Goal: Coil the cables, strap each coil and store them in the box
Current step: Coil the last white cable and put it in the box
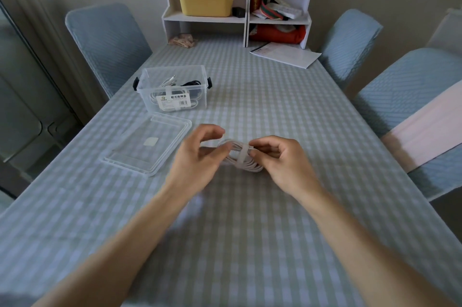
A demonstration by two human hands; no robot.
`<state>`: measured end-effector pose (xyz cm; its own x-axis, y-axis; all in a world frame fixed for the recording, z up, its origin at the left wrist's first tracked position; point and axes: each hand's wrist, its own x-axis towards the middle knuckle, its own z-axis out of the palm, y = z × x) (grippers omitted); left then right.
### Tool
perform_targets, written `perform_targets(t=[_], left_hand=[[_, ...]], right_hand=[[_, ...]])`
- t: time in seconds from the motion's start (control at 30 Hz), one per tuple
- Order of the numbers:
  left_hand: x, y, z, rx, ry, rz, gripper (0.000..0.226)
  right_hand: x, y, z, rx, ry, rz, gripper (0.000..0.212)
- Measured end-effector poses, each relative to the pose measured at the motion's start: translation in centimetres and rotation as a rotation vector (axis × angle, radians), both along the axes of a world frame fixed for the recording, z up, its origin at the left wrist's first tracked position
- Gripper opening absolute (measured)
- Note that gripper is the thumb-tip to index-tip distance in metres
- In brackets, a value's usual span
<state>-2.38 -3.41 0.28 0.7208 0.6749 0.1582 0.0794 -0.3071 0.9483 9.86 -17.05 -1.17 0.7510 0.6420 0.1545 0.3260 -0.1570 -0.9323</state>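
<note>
**Both hands on the white coil**

We are holding one white coil [243, 165] just above the table [250, 231], between our two hands. Our left hand [197, 156] is gripping its left end with curled fingers, the thumb and forefinger apart above it. Our right hand [280, 159] is pinching the strap [243, 155] that is wrapping round the coil's middle.

Beyond our left hand, one clear lid [147, 144] is lying flat, near the coil. Behind the lid, one open box [172, 89] is standing, well apart from our hands, with coiled cables showing inside; we cannot tell how many. Nothing is standing between us and the box except the lid. Three blue chairs are flanking the table, and one white shelf [238, 1] is standing at its far end.
</note>
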Motion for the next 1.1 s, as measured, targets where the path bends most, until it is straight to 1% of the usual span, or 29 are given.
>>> perform_targets(t=[0.03, 0.07, 0.13, 0.23, 0.3, 0.37, 0.43, 0.5, 0.57, 0.6, 0.63, 0.7, 0.73, 0.77, 0.8, 0.83, 0.93, 1.03, 1.1], left_hand=[[-0.2, 0.4, 0.2, -0.03, 0.03, -0.022, 0.019], [-0.5, 0.7, 0.5, -0.052, 0.074, -0.053, 0.018], [-0.8, 1.2, 0.8, -0.116, 0.108, -0.08, 0.01], [-1.3, 2.1, 1.2, -0.273, -0.03, -0.012, 0.008], [-1.5, 3.1, 1.4, -0.369, -0.117, 0.026, 0.007], [-1.7, 4.1, 1.6, -0.411, -0.154, 0.009, 0.009], [-1.8, 5.0, 1.9, -0.391, -0.16, -0.009, 0.011], [-2.0, 5.4, 2.4, -0.321, -0.147, -0.001, 0.015], [-2.2, 5.9, 3.2, -0.234, -0.156, 0.031, 0.014], [-2.2, 6.3, 3.4, -0.23, -0.16, 0.063, 0.014], [-2.0, 6.6, 3.5, -0.274, -0.155, 0.095, 0.015], [-1.7, 7.7, 3.7, -0.478, -0.156, 0.147, 0.015], [-1.6, 8.0, 3.7, -0.586, -0.164, 0.149, 0.015], [-1.7, 8.5, 3.7, -0.661, -0.17, 0.139, 0.015], [-1.8, 8.9, 3.6, -0.691, -0.168, 0.123, 0.014], [-1.8, 9.3, 3.7, -0.683, -0.162, 0.109, 0.013], [-1.2, 10.7, 4.4, -0.58, -0.189, 0.113, 0.012], [0.7, 13.4, 6.1, -0.538, -0.234, 0.19, 0.014], [2.4, 15.3, 7.2, -0.533, -0.227, 0.226, 0.011]], right_hand=[[0.1, 0.0, 0.2, 0.013, 0.001, 0.008, 0.012], [0.0, 0.1, 0.4, 0.024, -0.008, 0.019, 0.013], [-0.1, 0.5, 0.5, 0.031, -0.017, 0.038, 0.014], [-0.5, 1.8, 0.9, 0.073, 0.027, 0.053, 0.01], [-0.4, 3.0, 1.7, 0.104, 0.123, 0.066, 0.008], [-0.2, 4.2, 2.8, 0.099, 0.234, 0.117, 0.01], [0.0, 5.4, 3.9, 0.095, 0.26, 0.164, 0.008], [0.1, 6.2, 4.5, 0.108, 0.234, 0.174, 0.009], [-0.1, 7.4, 4.8, 0.117, 0.163, 0.175, 0.012], [-0.3, 8.1, 4.8, 0.128, 0.111, 0.177, 0.013], [-0.4, 8.5, 4.6, 0.147, 0.049, 0.17, 0.015], [-0.8, 9.6, 4.5, 0.17, -0.081, 0.163, 0.017], [-0.9, 9.9, 4.4, 0.171, -0.114, 0.163, 0.018], [-0.8, 10.3, 4.5, 0.165, -0.109, 0.173, 0.018], [-0.6, 10.6, 4.5, 0.151, -0.075, 0.187, 0.017], [-0.3, 10.9, 4.6, 0.134, -0.026, 0.203, 0.015], [0.7, 12.0, 5.4, 0.101, 0.127, 0.213, 0.008], [1.7, 13.3, 6.5, 0.102, 0.231, 0.121, 0.009], [2.4, 13.6, 7.2, 0.089, 0.264, 0.064, 0.01]])
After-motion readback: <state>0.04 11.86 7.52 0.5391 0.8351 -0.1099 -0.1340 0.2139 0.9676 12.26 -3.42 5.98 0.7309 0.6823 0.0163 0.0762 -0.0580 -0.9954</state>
